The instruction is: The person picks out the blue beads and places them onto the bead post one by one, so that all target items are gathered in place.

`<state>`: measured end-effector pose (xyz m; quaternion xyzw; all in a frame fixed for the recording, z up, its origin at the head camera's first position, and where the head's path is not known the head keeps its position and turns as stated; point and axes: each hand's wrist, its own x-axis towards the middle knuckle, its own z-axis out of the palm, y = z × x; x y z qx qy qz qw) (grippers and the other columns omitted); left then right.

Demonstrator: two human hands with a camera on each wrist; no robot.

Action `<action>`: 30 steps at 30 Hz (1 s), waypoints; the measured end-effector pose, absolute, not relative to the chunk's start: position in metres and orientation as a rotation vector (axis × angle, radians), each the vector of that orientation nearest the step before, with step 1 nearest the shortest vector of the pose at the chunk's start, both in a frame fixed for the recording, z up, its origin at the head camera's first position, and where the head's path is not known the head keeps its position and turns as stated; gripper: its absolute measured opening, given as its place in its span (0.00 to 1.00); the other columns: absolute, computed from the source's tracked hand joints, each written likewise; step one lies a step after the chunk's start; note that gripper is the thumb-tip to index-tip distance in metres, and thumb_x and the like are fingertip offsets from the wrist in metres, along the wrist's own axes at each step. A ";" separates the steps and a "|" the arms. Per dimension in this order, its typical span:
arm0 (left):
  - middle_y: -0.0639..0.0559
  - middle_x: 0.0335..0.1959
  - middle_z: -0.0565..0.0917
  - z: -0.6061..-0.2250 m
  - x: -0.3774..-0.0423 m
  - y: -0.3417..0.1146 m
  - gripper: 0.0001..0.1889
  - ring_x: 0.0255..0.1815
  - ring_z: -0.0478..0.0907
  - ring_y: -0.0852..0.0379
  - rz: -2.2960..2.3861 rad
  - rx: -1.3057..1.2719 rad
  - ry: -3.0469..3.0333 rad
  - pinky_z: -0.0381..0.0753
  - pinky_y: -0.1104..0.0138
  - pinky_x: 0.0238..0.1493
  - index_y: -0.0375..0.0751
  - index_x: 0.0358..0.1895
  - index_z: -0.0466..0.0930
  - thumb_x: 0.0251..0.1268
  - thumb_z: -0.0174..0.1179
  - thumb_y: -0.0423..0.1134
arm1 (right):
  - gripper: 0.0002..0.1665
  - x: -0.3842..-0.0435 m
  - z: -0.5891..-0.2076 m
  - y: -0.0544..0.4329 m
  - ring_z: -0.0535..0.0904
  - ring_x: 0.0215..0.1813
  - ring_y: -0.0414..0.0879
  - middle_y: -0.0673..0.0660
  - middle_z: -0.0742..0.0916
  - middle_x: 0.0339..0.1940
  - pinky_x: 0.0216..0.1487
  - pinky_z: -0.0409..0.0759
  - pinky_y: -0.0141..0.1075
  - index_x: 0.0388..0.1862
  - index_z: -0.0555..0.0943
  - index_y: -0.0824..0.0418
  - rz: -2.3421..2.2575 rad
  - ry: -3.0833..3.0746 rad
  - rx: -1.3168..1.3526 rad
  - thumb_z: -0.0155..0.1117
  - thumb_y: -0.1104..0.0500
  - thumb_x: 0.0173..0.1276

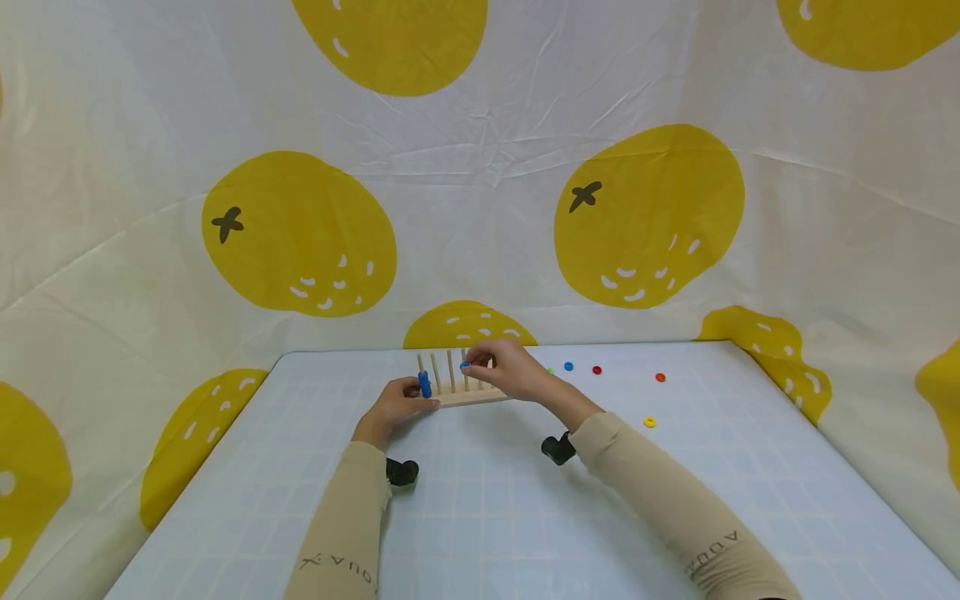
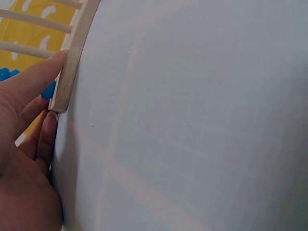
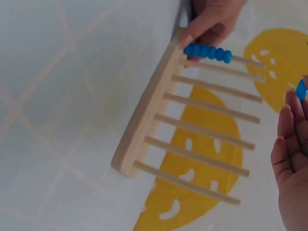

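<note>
A wooden peg rack [image 1: 472, 398] stands near the far side of the table, its row of thin pegs pointing up. Several blue rings [image 3: 209, 52] are stacked on the peg at its left end. My left hand [image 1: 393, 406] grips that end of the base, thumb [image 2: 45, 72] along the front and fingers behind. Between thumb and fingertips, my right hand [image 1: 513, 372] pinches a single blue ring [image 3: 301, 90], held up beside the pegs' upper ends. The other pegs carry no rings in the right wrist view.
Loose rings lie right of the rack: a green one [image 1: 551, 371] partly hidden by the right hand, a blue one [image 1: 568, 367], a red one [image 1: 597, 370], an orange-red one [image 1: 660, 377] and a yellow one [image 1: 649, 422]. A patterned cloth [image 1: 480, 208] hangs behind the table.
</note>
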<state>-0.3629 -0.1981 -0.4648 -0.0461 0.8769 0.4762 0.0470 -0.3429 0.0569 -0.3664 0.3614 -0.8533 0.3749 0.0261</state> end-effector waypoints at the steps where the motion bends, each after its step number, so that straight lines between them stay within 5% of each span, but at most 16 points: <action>1: 0.36 0.59 0.80 -0.465 -0.363 -0.198 0.33 0.58 0.73 0.42 1.451 -0.140 2.677 0.70 0.47 0.68 0.32 0.67 0.75 0.61 0.74 0.43 | 0.10 -0.344 -0.366 0.052 0.78 0.39 0.43 0.51 0.87 0.38 0.41 0.79 0.34 0.47 0.86 0.62 1.154 -2.626 1.120 0.66 0.56 0.75; 19: 0.41 0.48 0.84 -0.471 -0.369 -0.206 0.25 0.50 0.76 0.45 1.484 -0.016 2.700 0.74 0.50 0.61 0.32 0.56 0.81 0.59 0.76 0.42 | 0.10 -0.367 -0.375 -0.012 0.81 0.42 0.43 0.54 0.88 0.41 0.46 0.80 0.31 0.48 0.85 0.63 1.130 -2.509 1.084 0.65 0.58 0.76; 30: 0.41 0.48 0.84 -0.470 -0.365 -0.205 0.25 0.51 0.77 0.45 1.524 0.026 2.707 0.76 0.53 0.58 0.31 0.56 0.81 0.58 0.75 0.41 | 0.09 -0.378 -0.384 -0.025 0.81 0.49 0.50 0.57 0.88 0.45 0.56 0.81 0.45 0.48 0.85 0.65 1.120 -2.495 1.029 0.66 0.60 0.75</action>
